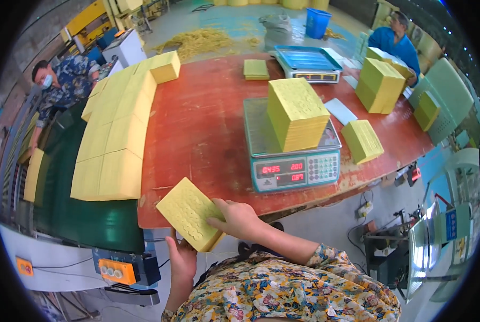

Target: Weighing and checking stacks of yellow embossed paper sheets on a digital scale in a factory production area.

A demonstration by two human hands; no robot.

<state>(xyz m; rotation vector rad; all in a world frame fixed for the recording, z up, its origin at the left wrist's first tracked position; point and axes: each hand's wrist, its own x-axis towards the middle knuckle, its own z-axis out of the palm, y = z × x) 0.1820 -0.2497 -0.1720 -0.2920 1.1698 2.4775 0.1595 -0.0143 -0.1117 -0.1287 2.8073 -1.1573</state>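
One yellow block [189,210] meets right hand [239,219] (fingers clamped on it) at three o'clock, left hand [182,260] (closure indeterminable) at six

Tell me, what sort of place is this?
Probably a workshop handling paper goods: the held yellow block looks like pressed paper, matching stacks stand in rows, and a digital scale on the red table bears another.

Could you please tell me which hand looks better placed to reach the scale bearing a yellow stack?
Probably the right hand: it touches the held block on its right side, nearer the scale, while the left hand is lower in view and farther away.
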